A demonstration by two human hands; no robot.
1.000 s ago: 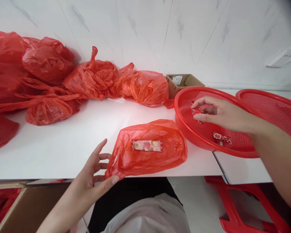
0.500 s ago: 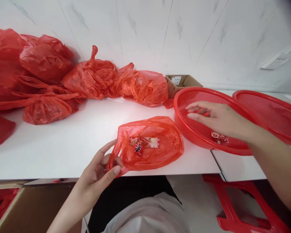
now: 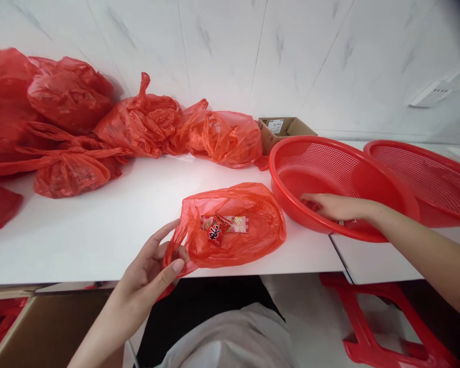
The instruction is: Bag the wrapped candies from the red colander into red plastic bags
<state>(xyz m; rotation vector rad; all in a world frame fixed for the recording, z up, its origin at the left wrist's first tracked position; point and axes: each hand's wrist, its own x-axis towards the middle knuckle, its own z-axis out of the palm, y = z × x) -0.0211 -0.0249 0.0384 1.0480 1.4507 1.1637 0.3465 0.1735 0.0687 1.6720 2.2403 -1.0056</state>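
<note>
My left hand (image 3: 153,268) grips the left edge of a thin red plastic bag (image 3: 266,237), holding its mouth open on the white table. Inside the bag lie a small red snack packet (image 3: 215,231) with dark lettering and, partly beneath it, a pink-and-cream packet (image 3: 239,224). My right hand (image 3: 329,205) is down inside the near red perforated basket (image 3: 293,199). Its fingers are closed around a small red packet (image 3: 311,205), partly hidden by them. More packaging (image 3: 347,222) shows just under that hand, mostly covered.
Several filled red plastic bags (image 3: 141,122) line the wall at the back left. A cardboard box (image 3: 287,127) stands behind the near basket, and a second red basket (image 3: 440,174) to its right. Below the table are a red stool (image 3: 371,317) and an open carton (image 3: 61,327).
My right hand has gone from above the basket down into it, and its fingers have closed on a red packet. The left hand keeps its grip on the bag.
</note>
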